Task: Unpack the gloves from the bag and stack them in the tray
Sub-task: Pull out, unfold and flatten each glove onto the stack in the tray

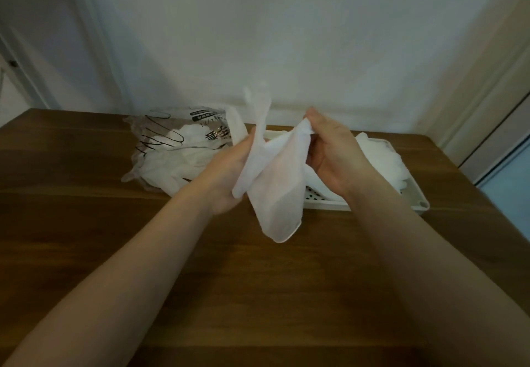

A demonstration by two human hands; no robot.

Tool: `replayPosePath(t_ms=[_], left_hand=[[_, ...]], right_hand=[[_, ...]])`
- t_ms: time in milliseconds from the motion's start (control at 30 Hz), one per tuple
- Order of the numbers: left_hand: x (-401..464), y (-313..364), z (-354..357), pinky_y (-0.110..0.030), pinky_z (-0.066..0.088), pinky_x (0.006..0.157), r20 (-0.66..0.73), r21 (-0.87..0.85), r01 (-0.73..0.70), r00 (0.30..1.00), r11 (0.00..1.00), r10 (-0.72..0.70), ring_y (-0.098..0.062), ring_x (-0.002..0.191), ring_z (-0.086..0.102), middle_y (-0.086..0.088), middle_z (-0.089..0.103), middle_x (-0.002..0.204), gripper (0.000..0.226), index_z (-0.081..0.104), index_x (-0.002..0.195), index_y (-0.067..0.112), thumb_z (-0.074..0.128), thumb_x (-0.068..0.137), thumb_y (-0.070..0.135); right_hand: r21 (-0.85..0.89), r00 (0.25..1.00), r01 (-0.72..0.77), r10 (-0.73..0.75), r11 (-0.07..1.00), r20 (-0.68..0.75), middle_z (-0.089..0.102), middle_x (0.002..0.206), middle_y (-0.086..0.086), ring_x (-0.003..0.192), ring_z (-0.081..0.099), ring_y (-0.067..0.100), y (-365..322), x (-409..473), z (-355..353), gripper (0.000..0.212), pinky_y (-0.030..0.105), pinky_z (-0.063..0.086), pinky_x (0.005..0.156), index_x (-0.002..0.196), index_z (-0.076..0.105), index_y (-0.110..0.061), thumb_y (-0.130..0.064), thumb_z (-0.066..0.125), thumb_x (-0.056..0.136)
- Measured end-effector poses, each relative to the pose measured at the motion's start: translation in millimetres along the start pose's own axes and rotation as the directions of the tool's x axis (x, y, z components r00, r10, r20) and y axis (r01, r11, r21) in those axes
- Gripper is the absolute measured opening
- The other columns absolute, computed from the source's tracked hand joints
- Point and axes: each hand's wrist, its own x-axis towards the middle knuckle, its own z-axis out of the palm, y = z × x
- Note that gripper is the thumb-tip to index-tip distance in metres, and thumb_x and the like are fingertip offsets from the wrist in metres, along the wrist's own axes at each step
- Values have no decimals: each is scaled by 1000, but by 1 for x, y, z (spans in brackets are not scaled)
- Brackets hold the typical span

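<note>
A thin white glove (275,183) hangs in the air between both hands, just in front of the tray (413,194). Its long axis runs roughly upright, tilted a little: the open cuff end droops down toward the table (143,252), while loose finger parts stick up above the hands. Whether this is one glove or more bunched together cannot be told.

The left hand (229,171) comes in from the lower left, palm turned toward the glove, its fingers curled round the glove's left edge. The right hand (332,154) comes in from the lower right, thumb and fingertips pinching the top of the glove's right side. Both forearms are bare and reach forward over the table.

The tray is a pale, shallow, perforated one lying behind and to the right of the held glove, with a pile of white gloves (384,157) in it. Left of the tray lies a clear printed plastic bag (172,134), slumped on its side, with more white gloves inside and spilling from its near end.

The table is dark brown wood with plank grain. Behind the tray rises a plain white wall (258,37), with a door frame further right of the tray.
</note>
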Motion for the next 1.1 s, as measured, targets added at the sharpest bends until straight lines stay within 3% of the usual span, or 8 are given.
replayPosePath(t_ms=[167, 267, 333, 467, 633, 867, 1000, 1100], left_hand=[[-3, -5, 2, -20, 50, 52, 36, -279, 132, 991, 951, -127, -16, 54, 62, 2, 63, 61, 45, 63, 83, 18, 32, 96, 49], [-2, -4, 5, -27, 52, 57, 20, -247, 190, 981, 950, -190, -22, 55, 63, -3, 64, 64, 59, 70, 68, 17, 35, 92, 58], [0, -3, 8, -24, 51, 54, 6, -96, 174, 985, 980, -174, -19, 52, 63, -3, 63, 61, 54, 67, 69, 14, 38, 93, 53], [6, 5, 9, -25, 53, 60, 163, 245, 142, 969, 959, -185, -17, 69, 66, -2, 69, 73, 30, 62, 92, 11, 53, 82, 37], [11, 19, 22, -27, 54, 78, 363, 670, 70, 837, 739, -409, -17, 90, 66, -3, 69, 96, 35, 62, 107, 10, 64, 73, 21], [25, 19, 20, -27, 55, 70, 373, 753, -22, 838, 657, -399, -19, 85, 68, -7, 71, 93, 19, 69, 91, 10, 69, 75, 21], [29, 16, 11, -29, 54, 71, 342, 703, -28, 889, 710, -304, -20, 84, 67, -8, 71, 93, 23, 68, 94, 6, 73, 74, 17], [33, 13, 12, -25, 54, 70, 298, 562, 6, 931, 827, -209, -13, 80, 65, 1, 70, 84, 24, 65, 93, 9, 67, 70, 15]], right_hand=[[75, 971, -183, 192, 980, -142, 50, 52, 0, 46, 53, 12, -2, -6, -20, 25, 20, 48, 48, 83, 52, -10, -30, 48, 98], [-203, 969, -215, 183, 955, -167, 63, 91, 7, 85, 65, 21, 4, -3, -34, 19, 33, 55, 81, 93, 58, -12, -30, 53, 95], [-434, 988, -126, 76, 892, -131, 61, 111, 0, 111, 56, 18, 3, -5, -37, 26, 38, 40, 103, 92, 62, -20, -43, 49, 94], [-548, 979, 180, -94, 817, 181, 53, 128, -11, 119, 45, -1, -10, -10, -36, 31, 25, 32, 104, 120, 55, -28, -34, 55, 90], [-621, 825, 342, 91, 705, 558, 57, 127, -3, 122, 49, 4, -25, -12, -34, 46, 26, 40, 104, 130, 48, -27, -24, 60, 85], [-737, 925, 218, 106, 640, 366, 61, 72, 0, 65, 58, 10, -31, -11, -57, 13, 22, 46, 57, 80, 64, -9, -19, 62, 88], [-380, 972, 14, 76, 925, 220, 60, 75, -2, 70, 57, 10, -28, -10, -80, 22, 25, 46, 66, 82, 58, -12, -14, 43, 98], [-242, 992, -70, 93, 968, 85, 68, 90, 2, 82, 65, 14, -27, -10, -91, 26, 25, 54, 70, 105, 60, -7, -22, 40, 100]])
